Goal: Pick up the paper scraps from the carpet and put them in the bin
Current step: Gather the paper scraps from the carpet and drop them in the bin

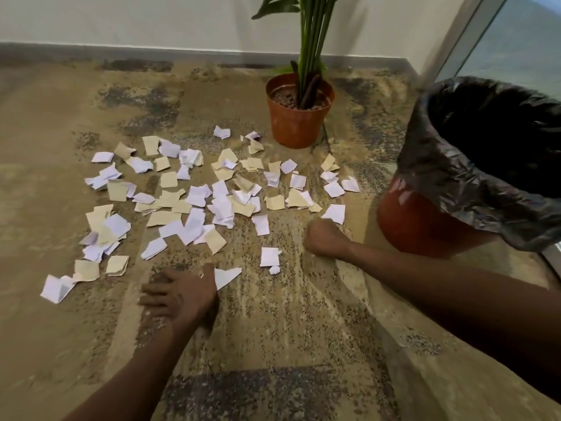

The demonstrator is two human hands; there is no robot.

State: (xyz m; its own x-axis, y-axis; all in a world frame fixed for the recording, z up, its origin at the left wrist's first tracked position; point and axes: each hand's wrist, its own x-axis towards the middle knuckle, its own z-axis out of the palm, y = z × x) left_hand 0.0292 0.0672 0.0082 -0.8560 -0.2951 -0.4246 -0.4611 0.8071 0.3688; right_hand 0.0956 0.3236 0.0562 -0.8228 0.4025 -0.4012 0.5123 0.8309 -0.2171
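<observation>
Several white and cream paper scraps (194, 196) lie scattered over the brown patterned carpet (288, 314). My left hand (179, 294) rests flat on the carpet with its fingers spread toward the left. Its thumb touches a white triangular scrap (227, 276). My right hand (321, 237) is lower right of the pile, its fingers curled down and hidden under the knuckles, just short of a white scrap (334, 213). Whether it holds anything is hidden. The red-brown bin (419, 223), lined with a black bag (473, 183), stands to the right of that hand.
A potted plant in an orange pot (296, 123) stands behind the scraps near the wall. A grey skirting board (121, 51) runs along the back. A glass panel (516, 44) rises at the far right behind the bin.
</observation>
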